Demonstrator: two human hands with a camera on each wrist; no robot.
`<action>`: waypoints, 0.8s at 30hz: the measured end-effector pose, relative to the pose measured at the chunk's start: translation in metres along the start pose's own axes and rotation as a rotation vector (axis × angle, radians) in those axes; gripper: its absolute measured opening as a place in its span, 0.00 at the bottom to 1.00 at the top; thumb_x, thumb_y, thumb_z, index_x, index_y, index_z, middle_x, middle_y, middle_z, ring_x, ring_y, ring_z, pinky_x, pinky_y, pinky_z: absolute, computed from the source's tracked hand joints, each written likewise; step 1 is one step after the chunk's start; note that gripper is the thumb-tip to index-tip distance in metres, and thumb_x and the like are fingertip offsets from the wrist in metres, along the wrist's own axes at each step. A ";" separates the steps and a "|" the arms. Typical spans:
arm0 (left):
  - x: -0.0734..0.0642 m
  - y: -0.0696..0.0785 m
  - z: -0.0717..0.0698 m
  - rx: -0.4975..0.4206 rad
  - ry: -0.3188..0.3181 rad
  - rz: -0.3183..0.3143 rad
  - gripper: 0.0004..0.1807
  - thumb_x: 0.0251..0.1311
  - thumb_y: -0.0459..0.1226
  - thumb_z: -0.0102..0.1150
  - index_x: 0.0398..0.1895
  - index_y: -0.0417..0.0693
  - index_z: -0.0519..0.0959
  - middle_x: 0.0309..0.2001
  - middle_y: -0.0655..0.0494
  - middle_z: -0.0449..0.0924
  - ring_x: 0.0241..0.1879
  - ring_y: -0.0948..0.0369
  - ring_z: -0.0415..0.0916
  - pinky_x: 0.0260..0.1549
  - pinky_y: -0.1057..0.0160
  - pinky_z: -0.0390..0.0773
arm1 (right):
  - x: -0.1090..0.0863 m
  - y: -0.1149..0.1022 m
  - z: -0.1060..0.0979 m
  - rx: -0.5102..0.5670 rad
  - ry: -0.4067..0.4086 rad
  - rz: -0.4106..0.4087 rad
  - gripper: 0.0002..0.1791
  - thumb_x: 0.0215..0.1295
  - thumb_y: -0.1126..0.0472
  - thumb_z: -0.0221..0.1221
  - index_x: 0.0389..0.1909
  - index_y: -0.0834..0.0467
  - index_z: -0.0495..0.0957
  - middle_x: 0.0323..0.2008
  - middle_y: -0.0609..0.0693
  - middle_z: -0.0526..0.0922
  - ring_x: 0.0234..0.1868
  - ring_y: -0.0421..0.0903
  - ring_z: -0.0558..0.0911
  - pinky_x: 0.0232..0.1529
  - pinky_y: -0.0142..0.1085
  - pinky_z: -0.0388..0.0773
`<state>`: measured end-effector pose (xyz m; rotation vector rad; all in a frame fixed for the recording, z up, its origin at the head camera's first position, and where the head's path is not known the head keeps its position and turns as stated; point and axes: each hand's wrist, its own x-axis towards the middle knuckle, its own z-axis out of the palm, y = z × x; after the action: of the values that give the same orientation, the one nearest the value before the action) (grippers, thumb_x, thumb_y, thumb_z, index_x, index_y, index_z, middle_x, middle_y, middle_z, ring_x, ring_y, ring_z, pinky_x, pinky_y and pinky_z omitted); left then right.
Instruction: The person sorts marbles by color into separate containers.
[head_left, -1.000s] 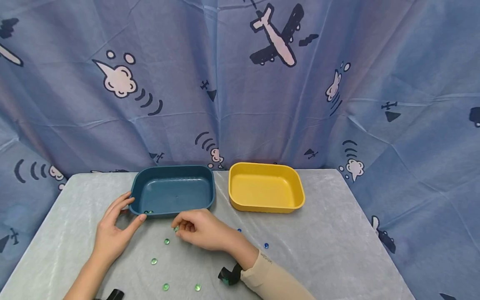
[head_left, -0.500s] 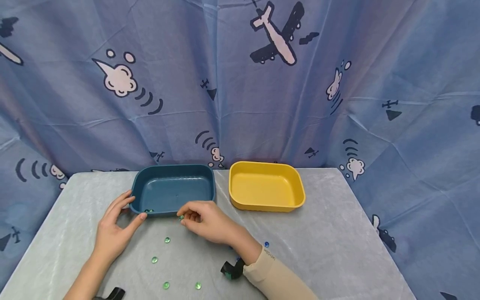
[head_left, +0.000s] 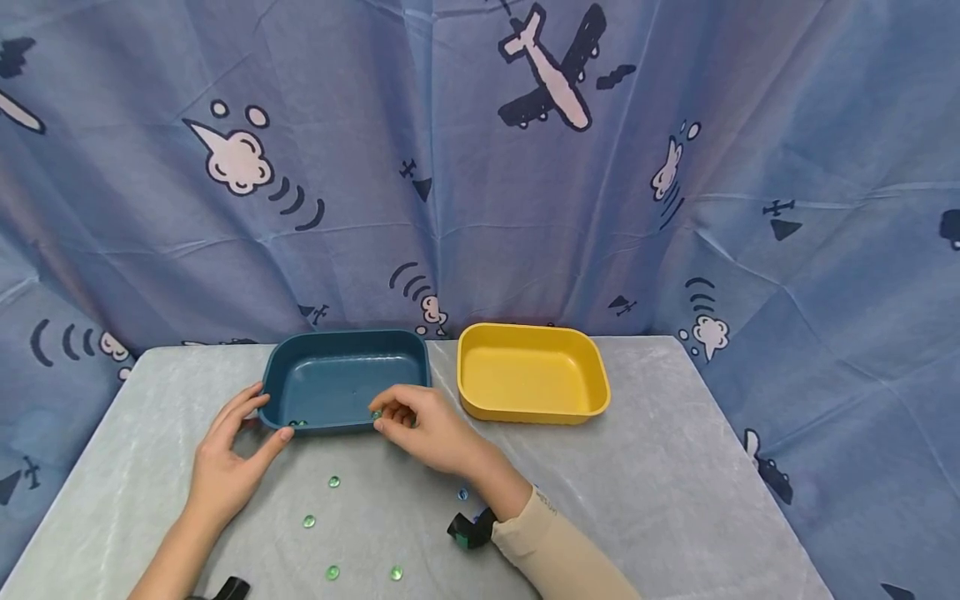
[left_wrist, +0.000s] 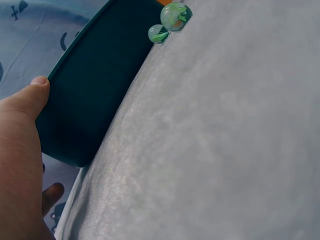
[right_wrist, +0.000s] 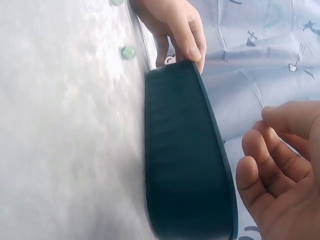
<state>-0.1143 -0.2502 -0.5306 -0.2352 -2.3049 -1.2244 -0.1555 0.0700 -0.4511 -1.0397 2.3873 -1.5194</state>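
My left hand [head_left: 232,462] holds the near left corner of a dark teal plastic box [head_left: 420,354], thumb at the front rim and fingers at the left side. In the left wrist view the thumb [left_wrist: 37,90] lies against the rim. My right hand [head_left: 423,425] pinches a small green glass marble [head_left: 377,414] between thumb and fingertips, above the box's front rim near its right end. The right wrist view shows that hand's curled fingers [right_wrist: 257,160] beyond the rim, the marble hidden there. Green marbles [head_left: 297,423] lie inside the box by the front left wall.
Several green marbles [head_left: 334,482] are scattered on the grey cloth-covered table [head_left: 675,500] in front of the box. A blue marble [head_left: 462,494] lies near my right wrist. To the right stands a yellow box [head_left: 532,379]. A patterned blue curtain [head_left: 480,167] hangs behind.
My right hand has risen away from the table with the pinched green marble, moving forward and slightly right to the teal box's rim. The left hand has stayed on the box.
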 end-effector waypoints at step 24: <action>0.002 0.001 -0.001 -0.016 -0.001 0.010 0.36 0.54 0.24 0.82 0.68 0.34 0.81 0.76 0.41 0.73 0.72 0.77 0.67 0.59 0.81 0.71 | 0.004 0.012 -0.009 -0.021 0.217 0.140 0.12 0.78 0.63 0.67 0.57 0.61 0.86 0.39 0.43 0.85 0.36 0.42 0.81 0.39 0.32 0.83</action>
<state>-0.1152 -0.2507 -0.5289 -0.2532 -2.2932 -1.2381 -0.1687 0.0772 -0.4562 -0.7267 2.5609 -1.6345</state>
